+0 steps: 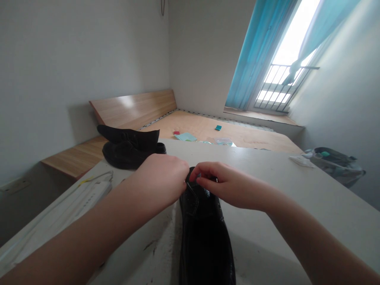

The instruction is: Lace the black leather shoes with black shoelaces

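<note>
A shiny black leather shoe [204, 237] lies on the white table, its toe towards me and its laced end away from me. My left hand [166, 174] is closed at the left side of the shoe's upper part; its back faces me and hides the fingertips. On the other side, my right hand [215, 178] bends thumb and fingers together over the shoe's tongue area. Anything thin between the fingers of either hand is too small to make out. A second black shoe [126, 152] stands at the table's far left, with a dark flap-like piece on top.
A white packet or strip with a cable [89, 196] lies on the table's left side. Beyond the white table [267, 170] is a wooden bed board [196, 118] with small packets. A bag-lined bin [338, 162] and white tissue [301, 160] are at right.
</note>
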The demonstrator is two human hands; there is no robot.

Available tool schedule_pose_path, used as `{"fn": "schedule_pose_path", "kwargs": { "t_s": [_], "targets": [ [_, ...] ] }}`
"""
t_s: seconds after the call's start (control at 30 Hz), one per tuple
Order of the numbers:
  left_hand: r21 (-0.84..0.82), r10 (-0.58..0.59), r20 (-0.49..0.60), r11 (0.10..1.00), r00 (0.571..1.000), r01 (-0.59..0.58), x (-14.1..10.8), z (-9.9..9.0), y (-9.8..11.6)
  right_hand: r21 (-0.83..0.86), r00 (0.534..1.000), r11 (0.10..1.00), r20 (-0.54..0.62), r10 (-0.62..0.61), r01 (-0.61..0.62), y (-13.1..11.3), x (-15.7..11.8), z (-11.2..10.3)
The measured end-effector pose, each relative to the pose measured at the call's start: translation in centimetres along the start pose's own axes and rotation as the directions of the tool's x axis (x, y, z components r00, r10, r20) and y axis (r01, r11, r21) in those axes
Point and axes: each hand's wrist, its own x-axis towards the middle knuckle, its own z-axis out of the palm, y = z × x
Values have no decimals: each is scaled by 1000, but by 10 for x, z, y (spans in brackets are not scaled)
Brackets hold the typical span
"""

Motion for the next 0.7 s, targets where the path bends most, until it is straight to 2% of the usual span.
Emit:
{"fn": "schedule_pose_path", "kwargs": {
  "t_s": [0.33,0.7],
  "targets": [
    [17,-2,41,1000,999,1,1,-5,8,-128,1000,991,3,23,-22,-2,2,2],
    [8,6,109,1000,994,-7,1,-6,13,-253,999,967,-37,9,-18,1,9,20]
  ]
}}
